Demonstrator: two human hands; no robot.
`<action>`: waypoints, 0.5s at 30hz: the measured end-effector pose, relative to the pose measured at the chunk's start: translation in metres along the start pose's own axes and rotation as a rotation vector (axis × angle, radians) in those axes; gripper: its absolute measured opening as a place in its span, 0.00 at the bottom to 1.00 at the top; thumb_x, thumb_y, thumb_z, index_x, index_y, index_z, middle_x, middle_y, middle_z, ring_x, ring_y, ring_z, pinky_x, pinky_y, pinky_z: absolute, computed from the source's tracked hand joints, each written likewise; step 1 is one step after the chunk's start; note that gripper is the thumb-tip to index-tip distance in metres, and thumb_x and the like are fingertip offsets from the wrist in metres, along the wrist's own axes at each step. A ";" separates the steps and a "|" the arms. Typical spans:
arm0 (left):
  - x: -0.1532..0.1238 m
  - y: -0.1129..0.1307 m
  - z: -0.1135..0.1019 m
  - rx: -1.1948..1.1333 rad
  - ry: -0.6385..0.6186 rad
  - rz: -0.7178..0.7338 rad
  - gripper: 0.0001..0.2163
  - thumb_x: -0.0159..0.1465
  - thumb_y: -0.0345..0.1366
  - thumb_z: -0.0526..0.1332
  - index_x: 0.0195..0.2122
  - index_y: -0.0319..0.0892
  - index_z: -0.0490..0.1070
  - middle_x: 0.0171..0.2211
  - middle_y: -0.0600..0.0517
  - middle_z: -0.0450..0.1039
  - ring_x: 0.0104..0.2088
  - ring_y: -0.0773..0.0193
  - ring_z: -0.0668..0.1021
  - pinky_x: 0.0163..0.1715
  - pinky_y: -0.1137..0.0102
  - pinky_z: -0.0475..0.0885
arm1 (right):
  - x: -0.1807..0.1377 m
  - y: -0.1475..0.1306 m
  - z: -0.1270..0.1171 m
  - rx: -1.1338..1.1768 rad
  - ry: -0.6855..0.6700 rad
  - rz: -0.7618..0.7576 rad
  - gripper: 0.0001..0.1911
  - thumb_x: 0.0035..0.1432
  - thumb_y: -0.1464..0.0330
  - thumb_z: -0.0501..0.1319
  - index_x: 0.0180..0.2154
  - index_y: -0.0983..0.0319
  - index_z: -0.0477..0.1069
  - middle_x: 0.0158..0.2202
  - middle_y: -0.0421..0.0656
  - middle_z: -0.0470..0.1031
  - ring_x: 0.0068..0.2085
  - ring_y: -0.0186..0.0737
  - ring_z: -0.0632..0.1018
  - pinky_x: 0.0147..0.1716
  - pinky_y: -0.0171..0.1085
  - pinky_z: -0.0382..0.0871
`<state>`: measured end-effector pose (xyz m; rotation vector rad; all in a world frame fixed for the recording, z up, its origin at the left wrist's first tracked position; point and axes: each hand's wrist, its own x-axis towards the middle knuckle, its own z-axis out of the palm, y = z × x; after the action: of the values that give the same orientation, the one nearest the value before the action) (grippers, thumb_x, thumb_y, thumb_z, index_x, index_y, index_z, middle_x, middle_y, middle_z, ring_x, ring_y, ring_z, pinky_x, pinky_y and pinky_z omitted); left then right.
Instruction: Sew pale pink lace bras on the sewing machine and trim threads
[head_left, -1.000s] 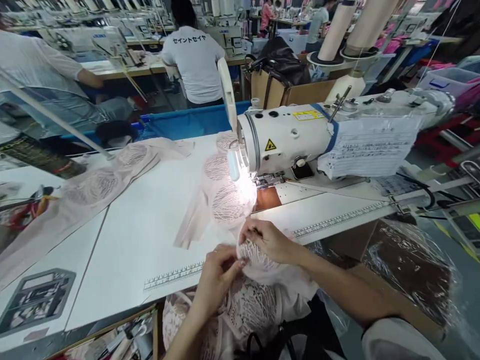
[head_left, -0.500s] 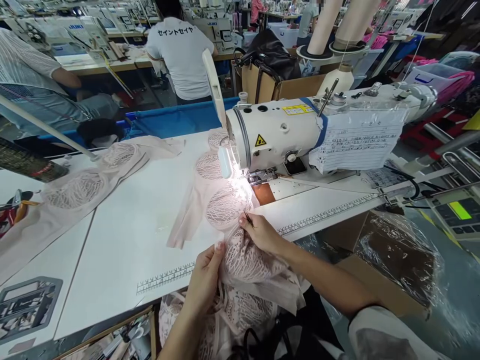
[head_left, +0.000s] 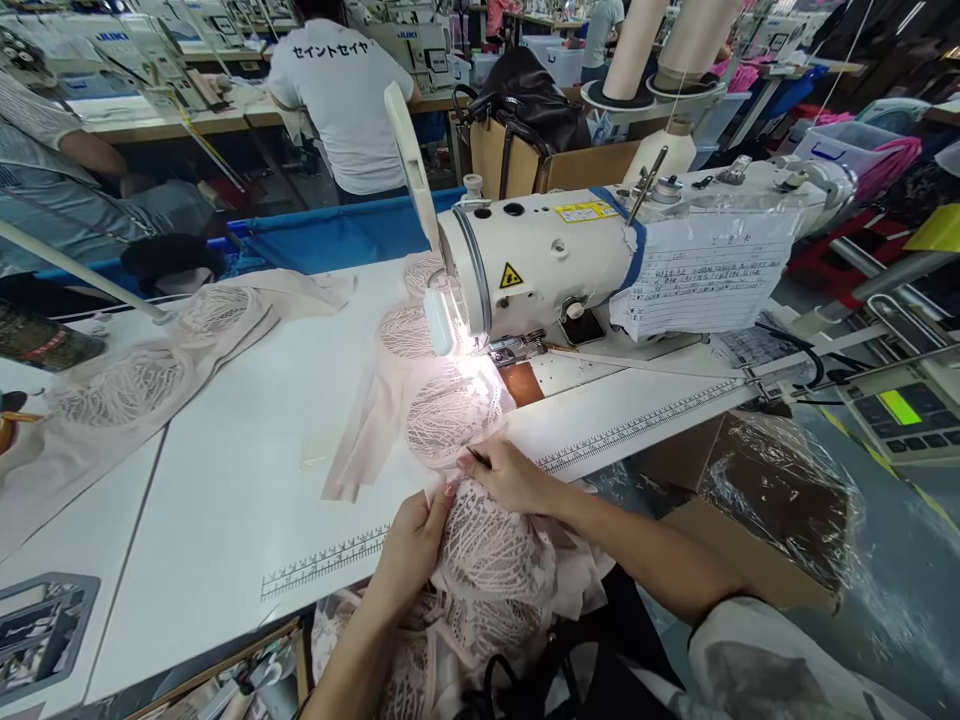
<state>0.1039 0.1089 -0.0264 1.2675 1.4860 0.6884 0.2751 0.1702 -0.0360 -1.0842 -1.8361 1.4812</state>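
A pale pink lace bra [head_left: 450, 415] runs from under the lit needle area of the white sewing machine [head_left: 540, 265] toward me. Its near lace cup [head_left: 491, 545] hangs over the table's front edge. My left hand [head_left: 411, 540] is closed, thumb and fingers pinching the fabric between the two cups. Just right of it, my right hand [head_left: 514, 478] is closed on the same strip. A small dark pointed tool [head_left: 478, 457] sticks out from its fingers; its kind is unclear. More lace pieces [head_left: 405, 660] lie bunched on my lap.
More joined lace cups [head_left: 124, 385] lie along the table's left side. A printed ruler [head_left: 322, 560] marks the front edge. An open drawer [head_left: 255, 680] holds tools below. A control box [head_left: 904, 405] stands at right, a plastic-covered carton [head_left: 772, 500] below. Co-workers sit beyond a blue cloth bin [head_left: 322, 235].
My hands have come closer together, the right one shifting left and toward me. The near cup now lies more spread out below them. The view has shifted slightly right.
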 end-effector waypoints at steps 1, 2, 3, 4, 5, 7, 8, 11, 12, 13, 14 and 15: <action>0.002 0.000 0.000 0.040 -0.009 0.016 0.28 0.61 0.66 0.54 0.21 0.45 0.58 0.20 0.55 0.61 0.25 0.63 0.65 0.27 0.69 0.62 | 0.002 -0.001 -0.003 -0.010 -0.075 -0.012 0.30 0.64 0.43 0.54 0.22 0.58 0.55 0.19 0.33 0.56 0.24 0.32 0.59 0.25 0.35 0.53; 0.003 0.000 0.001 0.077 -0.021 0.031 0.27 0.61 0.64 0.54 0.21 0.46 0.56 0.19 0.55 0.60 0.24 0.63 0.64 0.26 0.69 0.61 | 0.004 -0.002 -0.007 -0.017 -0.158 -0.021 0.29 0.64 0.44 0.55 0.22 0.58 0.55 0.19 0.33 0.56 0.24 0.32 0.59 0.25 0.35 0.53; 0.004 0.000 0.001 0.108 -0.034 0.042 0.26 0.61 0.63 0.54 0.20 0.46 0.56 0.18 0.55 0.60 0.23 0.63 0.64 0.26 0.69 0.60 | 0.006 -0.004 -0.012 -0.021 -0.245 -0.024 0.29 0.64 0.44 0.56 0.22 0.58 0.55 0.20 0.33 0.56 0.24 0.32 0.59 0.25 0.36 0.53; 0.005 0.000 0.002 0.132 -0.047 0.050 0.25 0.62 0.62 0.53 0.20 0.46 0.55 0.18 0.55 0.60 0.23 0.63 0.64 0.26 0.69 0.60 | 0.009 -0.005 -0.017 -0.028 -0.328 -0.023 0.29 0.64 0.45 0.56 0.22 0.58 0.55 0.20 0.33 0.55 0.23 0.32 0.58 0.25 0.36 0.53; 0.005 0.000 0.003 0.153 -0.054 0.056 0.25 0.62 0.61 0.53 0.19 0.46 0.56 0.18 0.55 0.61 0.23 0.63 0.64 0.26 0.68 0.60 | 0.013 -0.006 -0.020 -0.038 -0.403 -0.016 0.29 0.64 0.45 0.57 0.22 0.58 0.55 0.20 0.33 0.55 0.23 0.31 0.58 0.25 0.35 0.53; 0.002 -0.002 0.007 0.197 -0.002 0.048 0.24 0.62 0.59 0.52 0.19 0.47 0.57 0.18 0.53 0.63 0.23 0.62 0.66 0.26 0.68 0.60 | 0.018 -0.008 -0.024 -0.081 -0.487 0.008 0.28 0.66 0.49 0.58 0.21 0.58 0.56 0.19 0.33 0.56 0.23 0.32 0.60 0.25 0.35 0.54; 0.001 -0.003 0.009 0.216 0.057 0.036 0.23 0.62 0.58 0.52 0.18 0.47 0.58 0.17 0.53 0.64 0.22 0.62 0.66 0.25 0.68 0.60 | 0.019 -0.008 -0.022 -0.124 -0.449 0.010 0.26 0.67 0.52 0.58 0.22 0.59 0.57 0.19 0.34 0.58 0.23 0.32 0.61 0.25 0.35 0.55; -0.007 -0.009 0.019 0.211 0.232 -0.008 0.24 0.64 0.57 0.52 0.17 0.47 0.59 0.15 0.53 0.64 0.21 0.61 0.67 0.24 0.67 0.60 | 0.019 -0.004 -0.009 -0.354 -0.143 -0.096 0.19 0.69 0.63 0.57 0.24 0.60 0.62 0.22 0.37 0.66 0.26 0.35 0.67 0.27 0.34 0.57; -0.010 -0.010 0.023 0.172 0.270 -0.018 0.24 0.65 0.57 0.52 0.17 0.46 0.61 0.15 0.52 0.65 0.22 0.59 0.69 0.25 0.67 0.61 | 0.017 -0.002 -0.004 -0.438 -0.044 -0.160 0.16 0.68 0.68 0.57 0.26 0.60 0.63 0.23 0.39 0.69 0.27 0.36 0.69 0.28 0.34 0.57; -0.012 -0.010 0.026 0.111 0.287 -0.023 0.25 0.65 0.57 0.54 0.18 0.46 0.63 0.16 0.51 0.67 0.24 0.57 0.72 0.26 0.67 0.65 | 0.015 0.001 0.001 -0.502 0.028 -0.222 0.12 0.66 0.72 0.57 0.28 0.60 0.64 0.25 0.40 0.71 0.29 0.37 0.70 0.28 0.34 0.57; -0.014 -0.009 0.029 0.034 0.290 -0.029 0.24 0.64 0.57 0.56 0.20 0.45 0.68 0.18 0.50 0.70 0.28 0.54 0.75 0.30 0.66 0.68 | 0.013 0.003 0.006 -0.531 0.070 -0.270 0.09 0.64 0.74 0.57 0.29 0.60 0.65 0.27 0.41 0.73 0.30 0.38 0.71 0.29 0.35 0.57; -0.016 -0.007 0.030 -0.059 0.273 -0.048 0.22 0.63 0.57 0.59 0.24 0.43 0.72 0.22 0.49 0.74 0.33 0.51 0.78 0.34 0.65 0.72 | 0.011 0.005 0.009 -0.511 0.102 -0.299 0.08 0.62 0.75 0.57 0.31 0.60 0.65 0.28 0.42 0.73 0.31 0.39 0.71 0.29 0.35 0.58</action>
<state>0.1285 0.0865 -0.0371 1.1227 1.6979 0.8945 0.2632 0.1749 -0.0435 -1.0208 -2.2483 0.7904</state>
